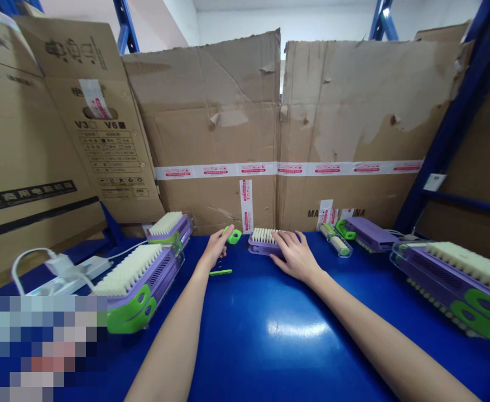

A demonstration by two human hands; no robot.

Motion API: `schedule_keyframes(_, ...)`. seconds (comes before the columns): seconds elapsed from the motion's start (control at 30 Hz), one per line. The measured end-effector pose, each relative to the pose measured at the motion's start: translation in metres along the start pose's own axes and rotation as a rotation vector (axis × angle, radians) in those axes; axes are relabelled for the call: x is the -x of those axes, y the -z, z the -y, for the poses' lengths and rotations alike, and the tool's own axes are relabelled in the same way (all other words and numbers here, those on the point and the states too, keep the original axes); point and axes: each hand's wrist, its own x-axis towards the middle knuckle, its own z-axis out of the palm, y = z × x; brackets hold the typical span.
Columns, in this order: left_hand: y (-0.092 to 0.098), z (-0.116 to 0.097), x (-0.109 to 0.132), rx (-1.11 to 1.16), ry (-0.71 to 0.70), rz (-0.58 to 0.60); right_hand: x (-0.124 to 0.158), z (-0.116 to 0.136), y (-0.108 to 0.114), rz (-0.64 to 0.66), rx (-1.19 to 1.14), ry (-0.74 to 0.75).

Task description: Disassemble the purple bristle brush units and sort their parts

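My left hand (216, 249) pinches a small bright green plastic piece with a hole in it (234, 237), held just above the blue table (249, 335). Below that hand lies a thin green strip (220, 272). To the right, a purple brush block with rows of cream bristles (263, 240) sits bristles up near the cardboard wall. My right hand (294, 254) grips its right end, fingers over the bristles and thumb at the front side; that end is hidden under the hand.
Purple-and-green brush units (134, 279) stand at left beside a white power strip (71, 276). Another large unit (458, 279) is at right. Behind it lie a purple piece (373, 233) and small clear-cased rollers (337, 244). Cardboard (211, 134) closes off the back.
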Motion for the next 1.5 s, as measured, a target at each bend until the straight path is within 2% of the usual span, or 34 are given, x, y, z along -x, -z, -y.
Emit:
schedule_keyframes(0.07, 0.000, -0.001, 0.001, 0.138, 0.025, 0.121, -0.001, 0.002, 0.003, -0.026, -0.019, 0.022)
schedule_keyframes(0.23, -0.007, -0.012, 0.009, 0.326, 0.022, 0.574, -0.003, 0.010, 0.008, -0.111, -0.064, 0.140)
schedule_keyframes(0.33, -0.016, -0.022, 0.014, 0.339, 0.014, 0.725, -0.004, 0.016, 0.010, -0.202, -0.073, 0.241)
schedule_keyframes(0.43, -0.026, -0.029, 0.018, 0.293, 0.012, 0.799, -0.005, 0.025, 0.011, -0.290, -0.088, 0.302)
schedule_keyframes(0.57, -0.034, -0.031, 0.020, 0.232, 0.005, 0.800, -0.008, 0.036, 0.014, -0.372, -0.075, 0.287)
schedule_keyframes(0.73, -0.036, -0.033, 0.020, 0.345, -0.064, 0.756, -0.011, 0.039, 0.020, -0.426, -0.028, 0.177)
schedule_keyframes(0.93, -0.041, -0.035, 0.019, 0.366, -0.134, 0.618, -0.011, 0.037, 0.023, -0.350, -0.087, 0.045)
schedule_keyframes(1.13, -0.044, -0.031, 0.018, 0.322, -0.117, 0.516, -0.012, 0.036, 0.021, -0.370, -0.147, -0.081)
schedule_keyframes(1.3, -0.048, -0.029, 0.017, 0.208, -0.156, 0.460, -0.011, 0.033, 0.015, -0.365, -0.216, -0.173)
schedule_keyframes(1.5, -0.056, -0.035, 0.022, 0.059, -0.182, 0.334, -0.010, 0.036, 0.015, -0.269, -0.414, -0.226)
